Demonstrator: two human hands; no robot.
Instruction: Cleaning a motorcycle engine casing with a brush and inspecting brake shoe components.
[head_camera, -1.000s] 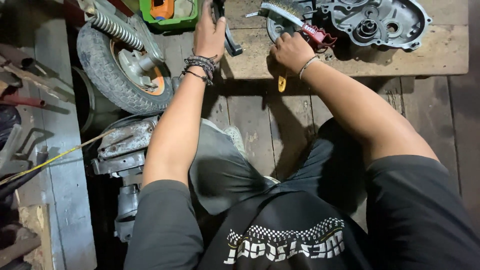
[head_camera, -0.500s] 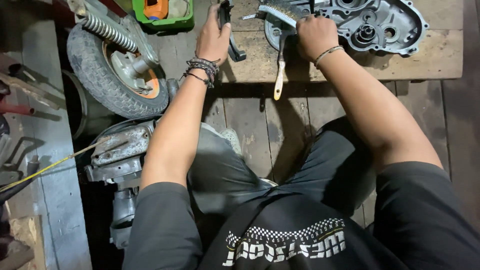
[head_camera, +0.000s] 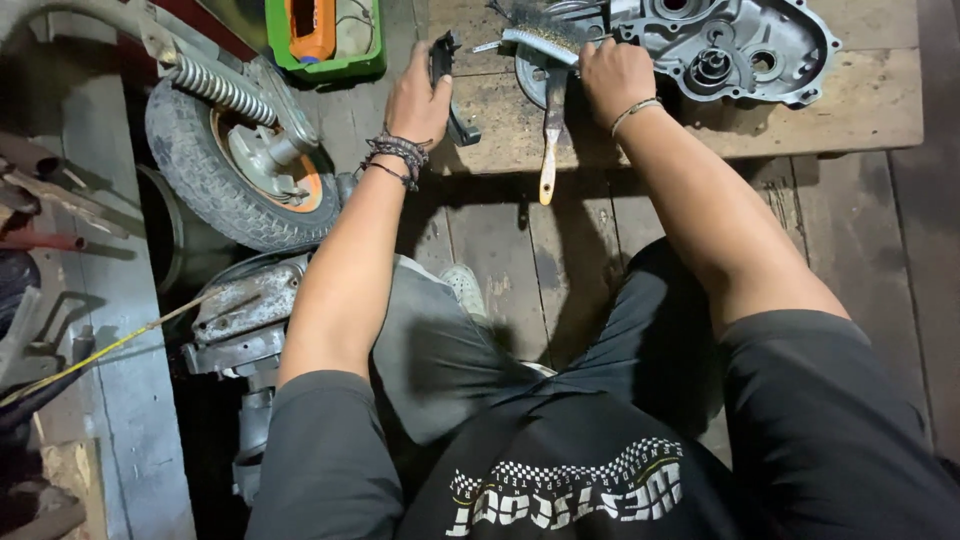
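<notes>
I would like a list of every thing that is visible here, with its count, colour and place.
engine cover: one, grey metal, far right on the bench
wire brush: one, pale bristles, under the right hand
paintbrush: one, wooden handle, over the bench edge
black tool: one, black, at the left hand
bench: one, worn wood, top
green tray: one, green, top left
wheel: one, dark tyre, orange hub, left
spring: one, grey, above the wheel
left hand: one, on the black tool
right hand: one, by the wire brush
</notes>
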